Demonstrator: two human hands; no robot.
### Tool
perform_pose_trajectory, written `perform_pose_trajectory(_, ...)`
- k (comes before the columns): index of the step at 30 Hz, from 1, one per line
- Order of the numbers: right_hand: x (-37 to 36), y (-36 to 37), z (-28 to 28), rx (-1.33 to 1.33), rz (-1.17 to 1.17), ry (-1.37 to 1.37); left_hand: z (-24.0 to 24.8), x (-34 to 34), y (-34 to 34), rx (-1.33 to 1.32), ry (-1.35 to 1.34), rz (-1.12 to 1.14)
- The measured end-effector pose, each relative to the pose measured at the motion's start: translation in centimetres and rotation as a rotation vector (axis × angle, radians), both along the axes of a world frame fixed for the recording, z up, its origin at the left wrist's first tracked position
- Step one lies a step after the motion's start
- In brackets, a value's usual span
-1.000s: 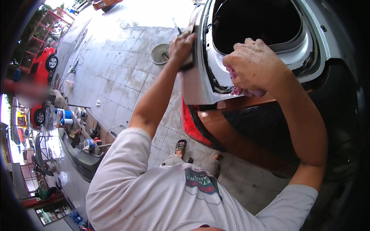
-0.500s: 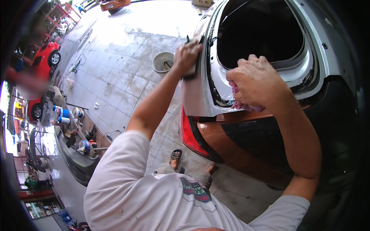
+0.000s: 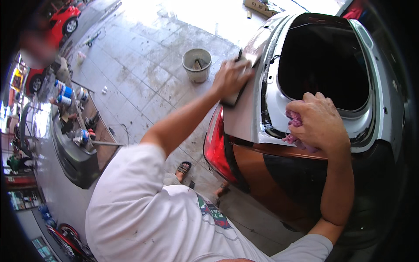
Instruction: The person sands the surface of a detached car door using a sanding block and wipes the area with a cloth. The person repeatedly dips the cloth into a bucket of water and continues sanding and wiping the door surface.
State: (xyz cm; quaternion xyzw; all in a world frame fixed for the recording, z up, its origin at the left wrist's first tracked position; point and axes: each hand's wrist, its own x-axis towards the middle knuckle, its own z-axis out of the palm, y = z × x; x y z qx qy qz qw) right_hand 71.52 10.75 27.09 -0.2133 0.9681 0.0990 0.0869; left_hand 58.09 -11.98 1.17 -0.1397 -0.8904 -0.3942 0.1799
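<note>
Leans over one end of a copper-brown, black and silver car body (image 3: 248, 166). Holds in the left hand (image 3: 234, 79), blurred, a flat dark block (image 3: 231, 99), laid against the smooth, dull grey panel (image 3: 240, 124) left of the large rounded opening (image 3: 323, 61). Cannot tell, for the blur, how much of the block to call touching.

Clutches in the right hand (image 3: 321, 122) a crumpled pink cloth (image 3: 295, 120), with fingers curled tight around it, by the lower left corner of the silver metal frame (image 3: 273, 111). Ragged black residue along the frame's edge; below the panel, a glossy red tail lamp (image 3: 214, 146).

Stands in dark open-toed sandals (image 3: 184, 167) on pale grey floor tiles (image 3: 144, 87), dirt-stained, bleached by glare at the far end. Near the left hand, on the floor, a round pale bucket (image 3: 190, 77). Further left, a curved dark grey bumper (image 3: 83, 163), and blue-and-white cylindrical cans (image 3: 64, 90); beyond, a bright red car (image 3: 61, 28). At the top, a brown cardboard box (image 3: 262, 8).
</note>
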Motion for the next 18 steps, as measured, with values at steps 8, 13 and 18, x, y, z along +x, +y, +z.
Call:
perform_pose_trajectory(8,-0.8,0.4,-0.8,0.032,-0.018,-0.011,-1.0,9.2,-1.1,0.084,-0.054,0.011)
perform_pose_trajectory(13,-0.7,0.5,-0.6,0.057,-0.023,-0.016,-1.3,9.7,-2.6,0.087,-0.11,-0.034)
perform_pose_trajectory(18,-2.1,-1.4,0.0,0.05,-0.011,-0.072,1.8,-8.1,-1.3,0.136,-0.262,0.063)
